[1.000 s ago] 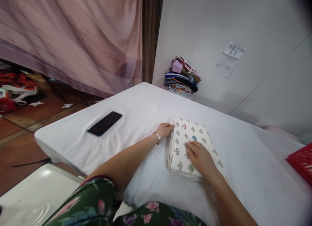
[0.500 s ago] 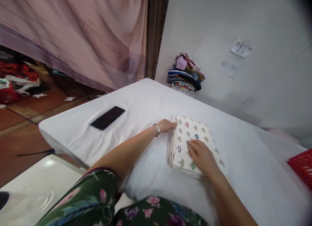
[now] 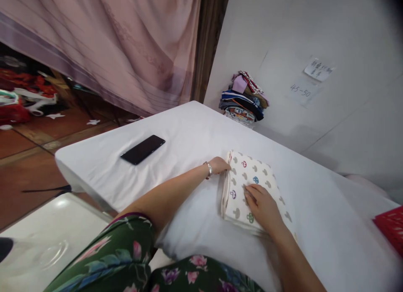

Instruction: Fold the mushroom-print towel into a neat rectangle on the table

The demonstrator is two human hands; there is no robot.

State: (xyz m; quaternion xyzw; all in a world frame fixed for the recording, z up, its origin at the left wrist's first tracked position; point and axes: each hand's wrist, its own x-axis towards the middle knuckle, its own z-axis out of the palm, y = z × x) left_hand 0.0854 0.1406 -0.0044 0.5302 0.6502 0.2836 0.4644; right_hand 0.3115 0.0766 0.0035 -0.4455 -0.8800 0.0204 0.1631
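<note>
A folded white cloth (image 3: 238, 181) printed with grey and coloured mushrooms lies on the white-covered table (image 3: 182, 128). At its left edge, near the far corner, my left hand (image 3: 219, 165) has its fingers closed on the layered side. The fingertips are partly hidden there. My right hand (image 3: 262, 204) rests on top of the cloth, fingers stretched out and thumb tucked close beneath them. It covers part of the print towards the near right side.
A black phone (image 3: 143, 149) lies on the table to the left. Folded clothes (image 3: 242, 101) are stacked at the far edge by the wall. The corner of a red basket (image 3: 390, 227) shows at the right. A white stool (image 3: 53, 229) stands at lower left.
My left hand has slid slightly towards me along the cloth's left edge. My right hand stays almost in place on top. The whole view has shifted a little.
</note>
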